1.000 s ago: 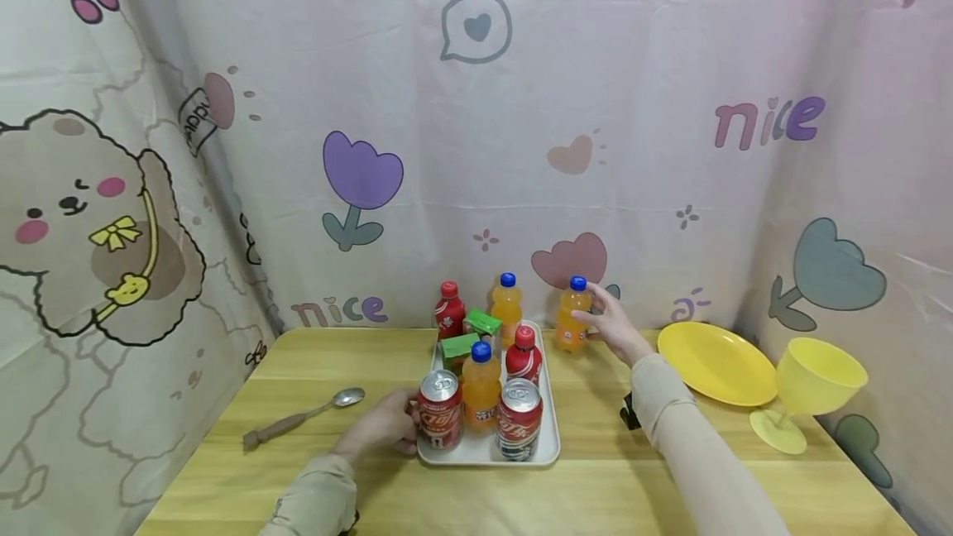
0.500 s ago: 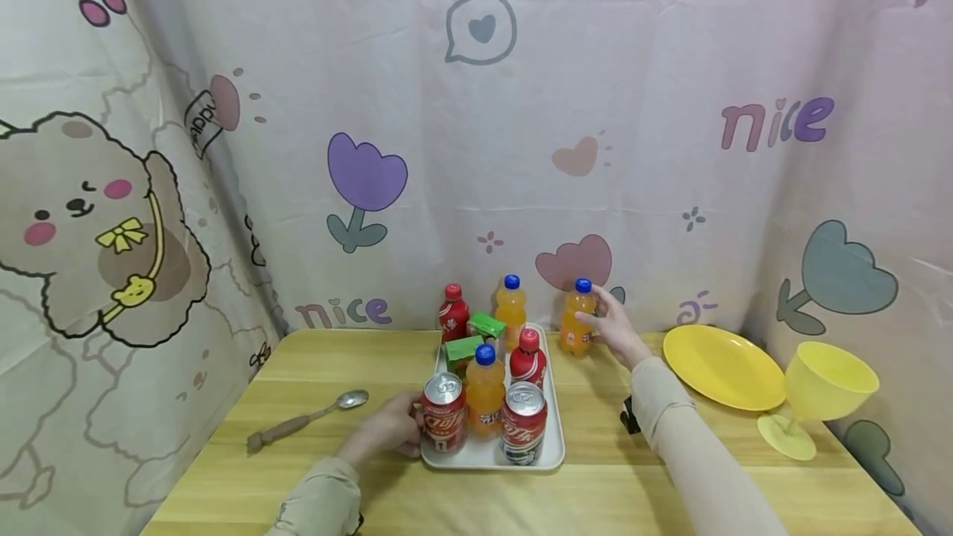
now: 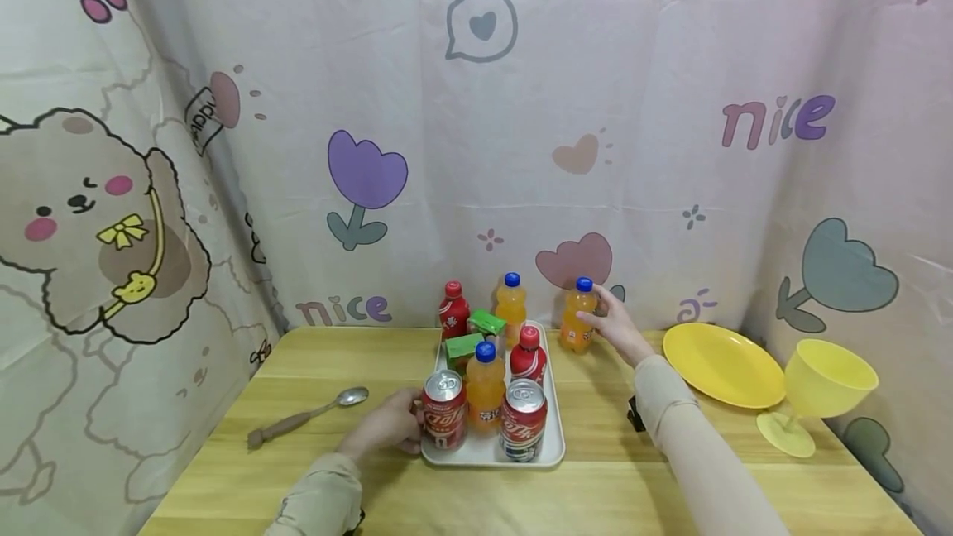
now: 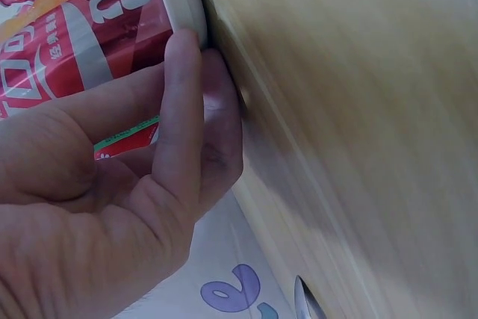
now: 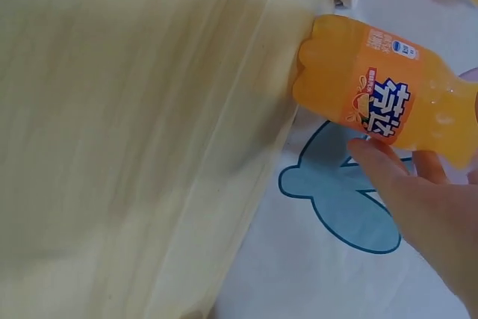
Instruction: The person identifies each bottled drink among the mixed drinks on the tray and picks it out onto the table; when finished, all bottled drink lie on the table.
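In the head view, my left hand (image 3: 389, 424) is at the left edge of a white tray (image 3: 554, 437), beside a red cola can (image 3: 444, 416). The left wrist view shows its fingers bent at the tray's rim (image 4: 183, 1), close against the can. My right hand (image 3: 618, 327) holds an orange soda bottle (image 3: 577, 321) with a blue cap, thumb on the near side. This bottle stands upright right of the tray, near the table's back edge. Its label (image 5: 385, 102) faces the right wrist camera, and a fingertip (image 5: 362, 147) touches the bottle there.
The tray carries another cola can (image 3: 524, 424), two more orange soda bottles (image 3: 486, 387), two red bottles (image 3: 528, 358) and green-topped boxes (image 3: 463, 347). A spoon (image 3: 305, 418) lies at left. A yellow plate (image 3: 722, 364) and yellow goblet (image 3: 826, 379) are at right; a printed curtain (image 3: 476, 147) hangs behind.
The head view shifts slightly, moving everything a little to the right in the picture. Both hands keep their places at the tray and the bottle.
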Demonstrator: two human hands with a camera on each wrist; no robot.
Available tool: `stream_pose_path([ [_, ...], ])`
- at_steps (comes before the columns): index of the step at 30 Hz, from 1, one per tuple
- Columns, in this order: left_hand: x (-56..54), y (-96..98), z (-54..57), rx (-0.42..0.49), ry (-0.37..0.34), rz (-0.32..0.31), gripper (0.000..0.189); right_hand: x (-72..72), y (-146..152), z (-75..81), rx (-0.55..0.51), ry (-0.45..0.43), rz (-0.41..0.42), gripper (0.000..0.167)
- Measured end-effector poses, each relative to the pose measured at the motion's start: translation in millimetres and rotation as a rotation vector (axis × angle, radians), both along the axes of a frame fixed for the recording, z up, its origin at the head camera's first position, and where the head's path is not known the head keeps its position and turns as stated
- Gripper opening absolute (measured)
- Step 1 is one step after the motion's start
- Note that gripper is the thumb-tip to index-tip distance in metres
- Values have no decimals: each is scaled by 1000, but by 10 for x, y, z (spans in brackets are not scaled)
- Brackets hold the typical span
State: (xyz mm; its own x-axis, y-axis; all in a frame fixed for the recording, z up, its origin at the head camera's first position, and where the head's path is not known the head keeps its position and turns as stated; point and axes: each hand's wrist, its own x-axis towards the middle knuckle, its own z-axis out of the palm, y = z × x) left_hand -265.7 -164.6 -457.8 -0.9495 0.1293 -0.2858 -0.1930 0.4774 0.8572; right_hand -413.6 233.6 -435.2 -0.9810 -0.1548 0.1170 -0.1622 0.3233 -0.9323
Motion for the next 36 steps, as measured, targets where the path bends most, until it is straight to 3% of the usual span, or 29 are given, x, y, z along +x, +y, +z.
stream_pose_path([
  [5, -14, -4, -43, -2, 18, 1, 78, 69, 11, 76, 94, 96, -32, 75],
  [12, -17, -37, -24, 17, 22, -13, 75, 285, 7, 289, 243, 351, -105, 78],
  [21, -9, 1, -28, -1, 18, -22, 78, 654, -186, 328, 355, 553, -25, 70],
  [27, -16, -15, -26, 1, 20, -23, 76, 811, -359, 267, 347, 558, 17, 69],
  [36, 20, -9, -16, 10, 31, -28, 74, 862, -514, 46, 314, 437, 125, 65],
])
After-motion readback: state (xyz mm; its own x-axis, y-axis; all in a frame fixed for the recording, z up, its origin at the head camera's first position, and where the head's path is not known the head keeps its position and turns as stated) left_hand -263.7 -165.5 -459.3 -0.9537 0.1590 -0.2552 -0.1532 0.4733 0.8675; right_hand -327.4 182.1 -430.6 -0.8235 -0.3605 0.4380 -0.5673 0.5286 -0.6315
